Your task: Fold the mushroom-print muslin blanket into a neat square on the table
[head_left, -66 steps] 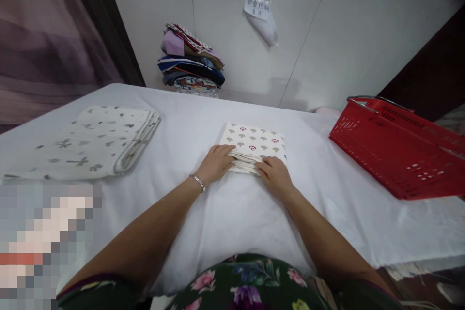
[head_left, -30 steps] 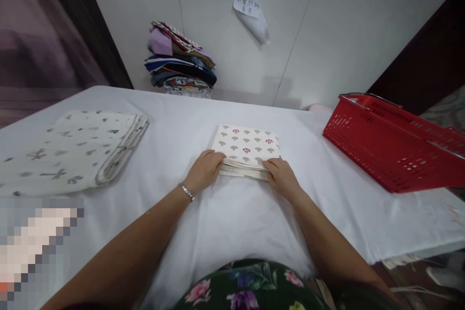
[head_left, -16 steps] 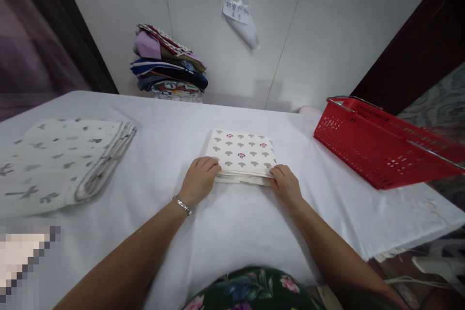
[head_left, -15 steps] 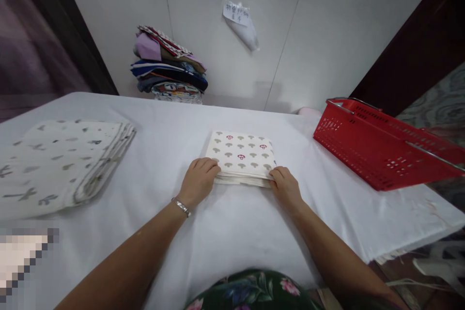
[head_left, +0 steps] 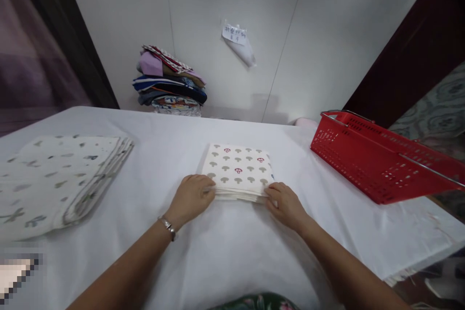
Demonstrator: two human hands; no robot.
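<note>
A folded white cloth with a mushroom print (head_left: 239, 169) lies in the middle of the white-covered table (head_left: 225, 247). My left hand (head_left: 191, 197) grips its near left corner, fingers curled over the stacked edge. My right hand (head_left: 284, 203) pinches the near right corner the same way. A thin bracelet sits on my left wrist. Both forearms reach forward from the bottom of the view.
A larger folded white cloth with a grey print (head_left: 54, 179) lies at the left. A red plastic basket (head_left: 381, 164) stands at the right, near the table's edge. A pile of coloured folded fabrics (head_left: 169, 82) rests against the back wall, under a taped paper note (head_left: 234, 35).
Both hands have stayed on the near corners of the mushroom-print cloth. The camera has tilted up and shifted slightly, so everything sits lower in view.
</note>
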